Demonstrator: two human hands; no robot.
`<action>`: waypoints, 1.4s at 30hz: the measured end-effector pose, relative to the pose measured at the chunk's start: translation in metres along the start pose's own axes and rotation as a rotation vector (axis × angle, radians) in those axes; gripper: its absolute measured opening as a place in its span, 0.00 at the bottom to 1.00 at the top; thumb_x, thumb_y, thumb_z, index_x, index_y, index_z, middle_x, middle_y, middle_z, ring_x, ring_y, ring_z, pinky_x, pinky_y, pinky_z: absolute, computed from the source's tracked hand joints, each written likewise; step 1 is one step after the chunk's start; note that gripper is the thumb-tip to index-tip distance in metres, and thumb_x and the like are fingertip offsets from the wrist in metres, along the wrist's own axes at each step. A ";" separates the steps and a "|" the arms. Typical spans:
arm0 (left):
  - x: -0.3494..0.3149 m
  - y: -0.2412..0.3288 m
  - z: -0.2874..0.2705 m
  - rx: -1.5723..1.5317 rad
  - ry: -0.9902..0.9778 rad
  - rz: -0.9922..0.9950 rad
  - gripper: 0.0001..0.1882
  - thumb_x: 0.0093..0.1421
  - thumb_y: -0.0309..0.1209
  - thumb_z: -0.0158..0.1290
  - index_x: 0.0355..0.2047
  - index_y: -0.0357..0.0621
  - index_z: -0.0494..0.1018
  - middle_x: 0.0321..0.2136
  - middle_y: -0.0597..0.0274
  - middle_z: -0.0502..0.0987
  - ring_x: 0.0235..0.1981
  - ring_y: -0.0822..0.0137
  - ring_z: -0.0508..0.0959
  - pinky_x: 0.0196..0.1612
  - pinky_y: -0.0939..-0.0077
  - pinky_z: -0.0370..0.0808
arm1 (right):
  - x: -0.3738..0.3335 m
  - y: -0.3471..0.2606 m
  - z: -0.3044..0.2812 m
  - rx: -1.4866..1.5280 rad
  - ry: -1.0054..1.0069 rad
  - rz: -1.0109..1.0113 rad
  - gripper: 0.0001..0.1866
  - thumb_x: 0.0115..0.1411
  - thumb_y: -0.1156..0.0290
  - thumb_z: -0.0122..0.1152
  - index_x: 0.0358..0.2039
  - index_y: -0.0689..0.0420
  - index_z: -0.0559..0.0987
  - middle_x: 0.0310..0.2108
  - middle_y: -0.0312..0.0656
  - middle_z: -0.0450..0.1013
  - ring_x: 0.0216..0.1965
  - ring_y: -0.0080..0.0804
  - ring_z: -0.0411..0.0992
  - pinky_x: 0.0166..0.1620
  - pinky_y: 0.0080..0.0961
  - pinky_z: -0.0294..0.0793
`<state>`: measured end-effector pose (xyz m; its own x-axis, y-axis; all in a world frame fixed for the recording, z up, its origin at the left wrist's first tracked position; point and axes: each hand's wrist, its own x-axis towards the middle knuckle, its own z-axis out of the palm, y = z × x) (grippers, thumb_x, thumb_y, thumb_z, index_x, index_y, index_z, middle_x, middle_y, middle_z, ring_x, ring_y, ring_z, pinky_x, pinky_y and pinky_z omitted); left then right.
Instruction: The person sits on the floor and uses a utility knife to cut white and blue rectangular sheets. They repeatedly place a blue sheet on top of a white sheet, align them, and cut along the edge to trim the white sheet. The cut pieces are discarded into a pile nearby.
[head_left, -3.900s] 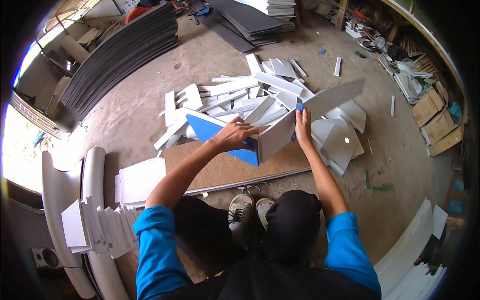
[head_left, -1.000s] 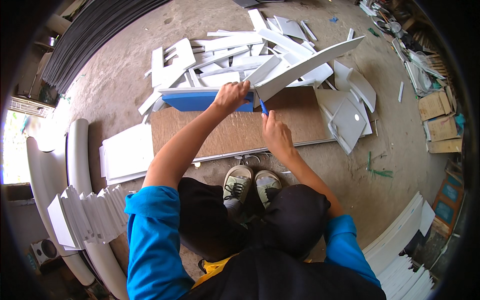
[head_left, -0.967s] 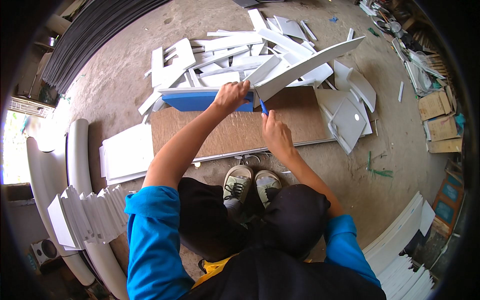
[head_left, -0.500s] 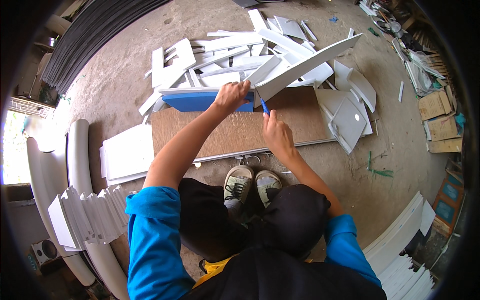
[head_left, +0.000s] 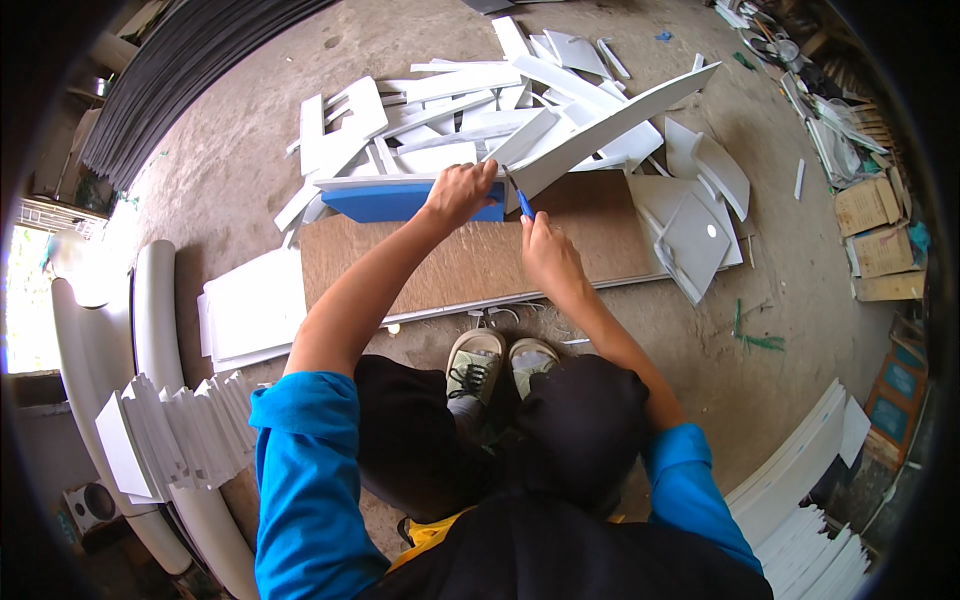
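Observation:
My left hand (head_left: 462, 192) is closed over the top edge of an upright blue board (head_left: 375, 202) and the white sheet against it, near their right end. A long white foam-like board (head_left: 610, 130) angles away from that end toward the far right. In my closed right hand (head_left: 550, 250) is a blue-handled knife (head_left: 526, 206). Its thin dark blade points up and away, at the white board just right of my left fingers. Whether the blade is in the board, I cannot tell. Beneath both hands lies a flat brown wooden board (head_left: 400, 262).
Beyond the boards a pile of white offcuts (head_left: 440, 120) covers the floor. White sheets (head_left: 255, 310) lie left of the wooden board, with standing white pieces (head_left: 180, 440) nearer me. Long white rolls (head_left: 157, 310) lie at left, cardboard boxes (head_left: 868, 207) at right.
My right hand and the knife have moved slightly up and left, and more of the blade shows near the board's top edge. My left hand keeps its hold on the blue board.

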<state>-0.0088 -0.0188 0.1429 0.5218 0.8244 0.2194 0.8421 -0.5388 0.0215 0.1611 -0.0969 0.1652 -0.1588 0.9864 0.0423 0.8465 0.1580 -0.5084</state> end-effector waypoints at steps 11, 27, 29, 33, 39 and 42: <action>0.003 0.000 -0.006 -0.040 0.012 -0.010 0.25 0.42 0.37 0.61 0.36 0.40 0.61 0.25 0.55 0.73 0.29 0.58 0.76 0.31 0.68 0.73 | 0.007 -0.007 -0.003 -0.020 -0.113 0.055 0.19 0.62 0.60 0.34 0.29 0.65 0.66 0.18 0.56 0.71 0.23 0.53 0.72 0.26 0.42 0.73; 0.001 0.002 -0.006 -0.051 0.031 0.017 0.24 0.42 0.35 0.60 0.35 0.41 0.61 0.26 0.56 0.73 0.28 0.57 0.76 0.29 0.67 0.73 | 0.015 0.001 0.002 0.067 -0.200 0.108 0.20 0.62 0.61 0.35 0.29 0.67 0.69 0.23 0.60 0.71 0.28 0.54 0.72 0.32 0.43 0.72; 0.001 0.004 -0.005 -0.056 -0.003 0.008 0.25 0.43 0.36 0.60 0.36 0.41 0.60 0.25 0.56 0.73 0.28 0.57 0.76 0.28 0.66 0.73 | 0.014 0.001 0.000 0.086 -0.216 0.110 0.20 0.62 0.61 0.36 0.30 0.67 0.70 0.23 0.60 0.71 0.29 0.54 0.72 0.32 0.43 0.72; 0.000 0.005 -0.003 -0.058 0.011 0.007 0.24 0.43 0.36 0.60 0.36 0.41 0.60 0.25 0.57 0.73 0.28 0.57 0.76 0.28 0.66 0.73 | 0.032 0.000 0.005 0.120 -0.242 0.076 0.20 0.61 0.62 0.37 0.30 0.67 0.71 0.24 0.60 0.72 0.29 0.54 0.72 0.33 0.42 0.72; 0.001 0.007 -0.005 -0.061 -0.038 -0.027 0.24 0.44 0.35 0.59 0.37 0.41 0.59 0.26 0.57 0.72 0.30 0.58 0.75 0.29 0.65 0.73 | 0.039 0.000 0.014 0.067 -0.210 0.086 0.20 0.61 0.63 0.38 0.27 0.66 0.72 0.25 0.57 0.73 0.30 0.52 0.73 0.33 0.40 0.73; 0.001 0.009 -0.007 -0.058 -0.016 -0.016 0.24 0.44 0.35 0.59 0.36 0.41 0.60 0.27 0.57 0.72 0.30 0.57 0.75 0.29 0.65 0.73 | 0.023 0.002 0.009 0.048 -0.196 0.114 0.19 0.60 0.63 0.39 0.27 0.66 0.72 0.24 0.56 0.73 0.29 0.52 0.73 0.32 0.40 0.73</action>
<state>-0.0014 -0.0238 0.1504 0.5111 0.8351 0.2034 0.8411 -0.5347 0.0816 0.1550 -0.0742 0.1575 -0.1637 0.9693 -0.1834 0.8402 0.0396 -0.5409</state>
